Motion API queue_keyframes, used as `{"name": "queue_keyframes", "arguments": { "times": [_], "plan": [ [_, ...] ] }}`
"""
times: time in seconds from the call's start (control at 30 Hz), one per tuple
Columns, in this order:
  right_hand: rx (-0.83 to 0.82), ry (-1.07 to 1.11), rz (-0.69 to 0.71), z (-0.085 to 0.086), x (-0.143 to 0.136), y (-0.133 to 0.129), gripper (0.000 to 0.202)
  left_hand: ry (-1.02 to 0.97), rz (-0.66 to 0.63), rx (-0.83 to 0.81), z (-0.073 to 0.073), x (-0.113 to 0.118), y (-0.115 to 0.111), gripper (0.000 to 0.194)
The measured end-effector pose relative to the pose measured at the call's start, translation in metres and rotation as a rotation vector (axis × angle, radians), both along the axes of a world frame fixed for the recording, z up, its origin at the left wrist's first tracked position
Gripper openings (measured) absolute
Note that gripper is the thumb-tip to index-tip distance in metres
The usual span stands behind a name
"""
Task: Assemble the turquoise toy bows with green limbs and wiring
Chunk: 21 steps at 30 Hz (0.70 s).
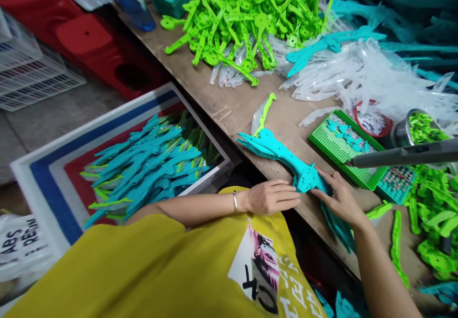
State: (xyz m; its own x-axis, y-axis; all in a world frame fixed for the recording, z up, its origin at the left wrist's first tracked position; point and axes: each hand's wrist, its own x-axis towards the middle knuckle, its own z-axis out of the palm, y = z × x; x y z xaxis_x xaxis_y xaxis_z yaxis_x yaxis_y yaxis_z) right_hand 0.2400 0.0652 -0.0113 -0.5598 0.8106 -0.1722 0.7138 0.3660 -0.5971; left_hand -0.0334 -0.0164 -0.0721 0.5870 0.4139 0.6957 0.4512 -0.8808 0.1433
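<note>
A long turquoise plastic toy part (286,158) lies across the front edge of the bench, wide and leaf-like at its far end, with a knobbly block in its middle. My right hand (338,196) grips it near that block, thumb and fingers on either side. My left hand (274,196) lies back up along the bench edge, its fingers stretched out and their tips against the part; its thumb is hidden. Just beyond the part rests a clear blade with a bright green spine (265,112). More turquoise pieces (338,225) lie under my right hand.
To the left, a white-rimmed box (46,165) holds turquoise and green pieces. Green parts (243,17) and clear blades (358,69) are heaped at the back. A green basket (318,139) of small parts stands right, below a grey screwdriver-like tool (400,156).
</note>
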Motion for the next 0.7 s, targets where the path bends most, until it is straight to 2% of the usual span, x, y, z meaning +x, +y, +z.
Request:
{"name": "queue_keyframes", "arguments": {
  "times": [0.1, 0.17, 0.27, 0.33, 0.37, 0.43, 0.53, 0.6, 0.7],
  "plan": [
    [0.07, -0.057, 0.032, 0.0, -0.001, -0.004, 0.071, -0.138, 0.047, -0.056, 0.012, -0.021, 0.0, 0.025],
    [0.134, -0.11, 0.058, 0.0, -0.003, -0.008, 0.071, -0.168, 0.216, -0.127, 0.025, -0.042, 0.007, 0.028],
    [0.24, -0.211, 0.079, 0.0, -0.008, -0.016, 0.075, -0.109, 0.592, -0.347, 0.049, -0.075, 0.024, 0.037],
    [0.292, -0.286, 0.082, 0.001, -0.013, -0.022, 0.078, -0.063, 0.674, -0.44, 0.064, -0.089, 0.036, 0.049],
    [0.311, -0.324, 0.083, 0.001, -0.016, -0.026, 0.079, -0.024, 0.653, -0.468, 0.071, -0.092, 0.041, 0.055],
    [0.343, -0.399, 0.074, 0.003, -0.022, -0.032, 0.079, 0.099, 0.526, -0.494, 0.083, -0.09, 0.05, 0.066],
    [0.369, -0.512, 0.04, 0.005, -0.032, -0.039, 0.075, 0.345, 0.303, -0.494, 0.089, -0.069, 0.064, 0.079],
    [0.354, -0.57, 0.011, 0.005, -0.037, -0.042, 0.073, 0.472, 0.217, -0.472, 0.085, -0.051, 0.072, 0.08],
    [0.305, -0.603, -0.037, 0.005, -0.042, -0.044, 0.071, 0.578, 0.179, -0.446, 0.069, -0.033, 0.081, 0.068]
  ]
}}
